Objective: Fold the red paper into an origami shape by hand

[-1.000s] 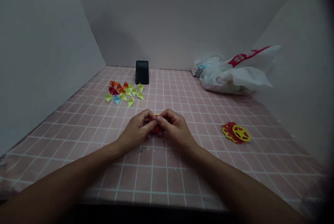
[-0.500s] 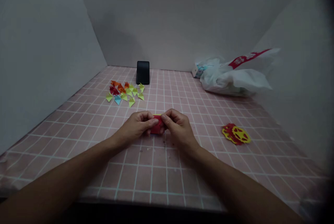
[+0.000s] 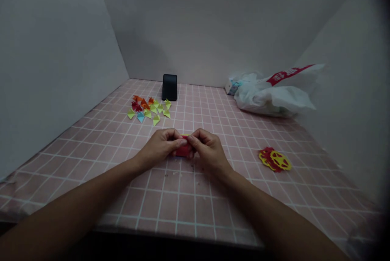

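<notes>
Between my two hands is a small piece of red paper (image 3: 183,151) with a yellow edge showing along its top. My left hand (image 3: 163,145) pinches it from the left, thumb lying across its front. From the right, my right hand (image 3: 209,147) grips it with thumb and forefinger, close to the left fingertips. The fingers cover much of the paper, so its folds cannot be made out. Both hands are just above the pink checked tabletop (image 3: 185,208), near the middle.
Several folded paper pieces (image 3: 148,113) in yellow, orange, red and blue lie at the back left. Behind them a black phone (image 3: 170,87) leans upright. Red and yellow cut-outs (image 3: 280,161) lie to the right. A white plastic bag (image 3: 268,98) and a small box (image 3: 230,86) stand at the back right.
The view has shifted and tilted slightly. My fingertips have drawn a little closer together over the top of the red paper; both hands keep their hold.
</notes>
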The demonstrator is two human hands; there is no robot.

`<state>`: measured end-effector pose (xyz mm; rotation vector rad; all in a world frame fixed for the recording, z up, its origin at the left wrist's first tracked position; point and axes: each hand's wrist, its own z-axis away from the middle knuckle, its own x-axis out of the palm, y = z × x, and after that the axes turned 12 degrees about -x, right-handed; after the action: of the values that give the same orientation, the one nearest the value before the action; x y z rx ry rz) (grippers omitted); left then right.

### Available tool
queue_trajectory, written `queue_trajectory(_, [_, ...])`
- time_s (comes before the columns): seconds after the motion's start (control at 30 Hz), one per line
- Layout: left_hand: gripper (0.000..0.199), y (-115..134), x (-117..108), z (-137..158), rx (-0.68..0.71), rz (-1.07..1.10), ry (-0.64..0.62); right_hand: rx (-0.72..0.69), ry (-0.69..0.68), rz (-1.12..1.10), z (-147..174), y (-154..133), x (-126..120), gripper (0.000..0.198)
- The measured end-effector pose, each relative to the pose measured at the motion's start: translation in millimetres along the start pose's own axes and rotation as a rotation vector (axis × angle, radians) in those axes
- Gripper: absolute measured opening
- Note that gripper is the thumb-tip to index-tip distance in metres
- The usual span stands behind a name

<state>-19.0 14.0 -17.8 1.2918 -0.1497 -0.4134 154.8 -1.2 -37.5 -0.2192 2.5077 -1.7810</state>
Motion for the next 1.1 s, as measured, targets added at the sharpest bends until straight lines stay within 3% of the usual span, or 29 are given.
queue_trajectory(0.23, [0.030,-4.4,-2.0,-3.7,-0.051,0.146,-0.109,0.028,0.028,-0.081,0.1,-0.5,2.3,0.026])
queue_trajectory(0.43, [0.028,-2.6,-3.5,-3.6,-0.090,0.146,-0.045,0.010,0.079,-0.112,-1.6,-0.1,1.7,0.029])
queue_trajectory(0.73, [0.029,4.0,-7.1,-2.4,-0.091,0.225,-0.122,-0.005,0.105,-0.128,-3.8,-0.7,-1.2,0.026])
queue_trajectory(0.9, [0.034,3.0,-4.6,-2.9,-0.031,0.077,-0.059,-0.110,0.036,0.036,-1.2,-0.4,-0.7,0.026])
queue_trajectory(1.1, [0.034,-1.2,-0.3,-1.5,0.100,0.038,-0.071,-0.017,0.016,-0.055,3.4,-0.7,5.2,0.027])
